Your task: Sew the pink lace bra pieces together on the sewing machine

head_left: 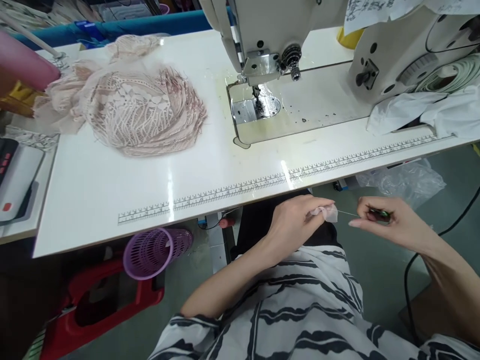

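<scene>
Just past the table's front edge, above my lap, my left hand (290, 220) pinches a small scrap of pale pink sheer fabric (330, 213) between thumb and fingers. A thin taut thread (348, 213) runs from that fabric to my right hand (393, 222), whose thumb and index finger close on its end. Inside the curled right fingers sits a small shiny dark green object (379, 215), mostly hidden, so its kind is unclear. A bunched pale pink lace garment (144, 110) lies on the left part of the white table.
A sewing machine (277, 30) stands at the back centre of the table (93, 195). A printed ruler strip (262, 182) follows the front edge. White cloth (450, 112) lies at right. Below are a purple basket (150, 255), a red stool (101, 305) and a plastic bag (408, 182).
</scene>
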Demonstrator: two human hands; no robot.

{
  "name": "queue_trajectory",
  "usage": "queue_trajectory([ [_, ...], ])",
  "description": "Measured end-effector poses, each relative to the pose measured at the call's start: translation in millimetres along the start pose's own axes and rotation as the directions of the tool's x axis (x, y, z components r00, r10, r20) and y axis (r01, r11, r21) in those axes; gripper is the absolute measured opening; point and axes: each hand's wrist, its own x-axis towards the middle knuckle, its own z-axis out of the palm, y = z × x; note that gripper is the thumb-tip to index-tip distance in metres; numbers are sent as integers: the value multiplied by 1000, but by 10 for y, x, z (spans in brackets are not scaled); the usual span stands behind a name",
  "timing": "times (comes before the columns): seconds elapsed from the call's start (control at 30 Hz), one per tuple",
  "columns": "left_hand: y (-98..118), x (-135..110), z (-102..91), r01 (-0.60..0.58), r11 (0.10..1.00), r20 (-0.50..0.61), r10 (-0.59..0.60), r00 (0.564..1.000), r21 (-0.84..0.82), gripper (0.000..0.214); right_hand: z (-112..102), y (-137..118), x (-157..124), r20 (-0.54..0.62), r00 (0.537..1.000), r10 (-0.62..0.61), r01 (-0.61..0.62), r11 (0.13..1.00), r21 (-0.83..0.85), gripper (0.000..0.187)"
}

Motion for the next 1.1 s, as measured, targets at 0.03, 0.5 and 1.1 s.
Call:
queue_trajectory([
  [0.03, 1, -14, -9, -9, 1000, -9, 9, 1000, -1, 24, 13, 9, 1, -75, 997, -11, 2, 993, -119, 36],
  [0.5, -113, -305, 27, 20, 991, -9, -19, 1000, 131, 4, 452, -164, 66, 29, 987, 158, -122, 620, 775, 36],
  [1.1, -200, -244, 19, 326, 789, 412, -103, 905, -521, 27, 433, -255, 119, -64, 992, -108, 120, 664, 738, 29],
])
